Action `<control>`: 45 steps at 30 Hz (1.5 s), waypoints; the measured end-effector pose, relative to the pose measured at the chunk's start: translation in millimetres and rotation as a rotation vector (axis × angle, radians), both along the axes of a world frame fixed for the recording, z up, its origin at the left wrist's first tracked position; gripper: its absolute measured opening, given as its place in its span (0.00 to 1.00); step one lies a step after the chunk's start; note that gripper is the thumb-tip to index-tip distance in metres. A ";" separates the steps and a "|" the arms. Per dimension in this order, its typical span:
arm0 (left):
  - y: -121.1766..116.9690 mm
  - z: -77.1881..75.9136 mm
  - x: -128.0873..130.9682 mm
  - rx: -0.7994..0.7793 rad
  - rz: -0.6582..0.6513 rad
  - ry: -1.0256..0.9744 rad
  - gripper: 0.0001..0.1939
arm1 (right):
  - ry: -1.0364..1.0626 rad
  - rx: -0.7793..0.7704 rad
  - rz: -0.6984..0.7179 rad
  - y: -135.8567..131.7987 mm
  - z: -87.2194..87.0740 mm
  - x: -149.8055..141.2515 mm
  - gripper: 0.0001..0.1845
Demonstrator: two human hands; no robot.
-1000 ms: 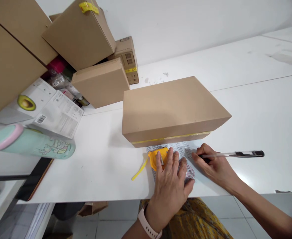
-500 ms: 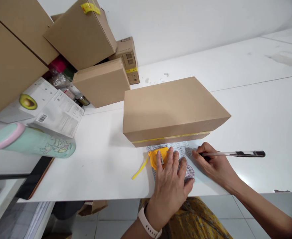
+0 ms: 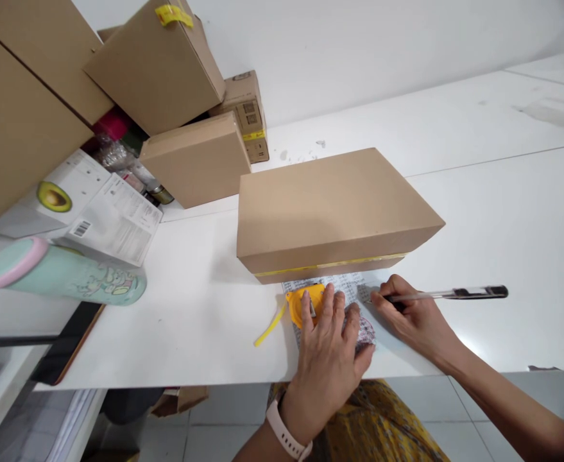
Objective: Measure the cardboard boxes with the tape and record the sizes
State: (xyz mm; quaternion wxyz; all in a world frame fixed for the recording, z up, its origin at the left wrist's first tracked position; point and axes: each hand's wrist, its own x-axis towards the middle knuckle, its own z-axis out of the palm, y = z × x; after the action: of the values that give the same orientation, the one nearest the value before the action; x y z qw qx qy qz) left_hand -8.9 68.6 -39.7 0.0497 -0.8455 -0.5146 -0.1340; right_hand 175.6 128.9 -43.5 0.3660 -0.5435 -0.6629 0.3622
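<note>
My right hand (image 3: 414, 321) pinches a pen (image 3: 435, 295), its tip down at the right side of a sheet of paper (image 3: 353, 282) covered in handwriting. Flat across that sheet, with fingers stretched out, rests my left hand (image 3: 332, 346). Its fingertips touch an orange tape measure (image 3: 301, 308) lying on the paper's left part. A short yellow strip (image 3: 269, 327) sticks out beside the tape measure onto the table. Directly behind the paper stands a closed cardboard box (image 3: 330, 205) with yellow tape along its side. Part of the sheet is hidden under my left hand.
Several cardboard boxes (image 3: 195, 160) are piled at the back left. A white box with an avocado picture (image 3: 113, 212) and a mint-green bottle (image 3: 94, 276) are at the left. The white table (image 3: 190, 333) ends just in front of me.
The pen's upper end has tilted slightly up and to the left. My left hand, the tape measure and the box keep their places.
</note>
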 end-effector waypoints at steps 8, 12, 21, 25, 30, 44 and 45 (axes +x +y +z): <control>0.4 0.4 0.8 -0.005 0.006 0.003 0.27 | 0.001 -0.011 -0.029 0.0 -0.4 2.1 0.18; 1.2 -0.4 0.4 0.000 0.004 0.008 0.27 | 0.006 -0.003 -0.012 0.6 -0.2 1.1 0.19; 1.0 0.7 0.2 0.000 0.000 0.003 0.27 | -0.004 -0.001 -0.036 0.1 2.0 0.7 0.19; -0.4 0.6 0.7 0.002 0.004 0.001 0.27 | -0.010 0.001 -0.037 -0.2 0.4 1.6 0.19; -0.4 -0.3 0.1 0.004 -0.002 -0.003 0.27 | -0.006 -0.014 -0.051 -0.3 0.7 1.2 0.19; 0.0 -0.3 0.7 0.003 0.009 0.004 0.27 | -0.038 0.019 -0.057 0.4 3.0 -0.5 0.20; -0.2 -0.2 0.8 0.006 0.007 0.004 0.27 | -0.028 0.012 -0.052 0.4 3.6 -0.6 0.19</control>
State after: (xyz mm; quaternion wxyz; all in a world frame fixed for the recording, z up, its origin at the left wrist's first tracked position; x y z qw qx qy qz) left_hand -8.2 68.3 -39.9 0.0535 -0.8438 -0.5170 -0.1335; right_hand 175.0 129.4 -39.8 0.3690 -0.5633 -0.6559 0.3411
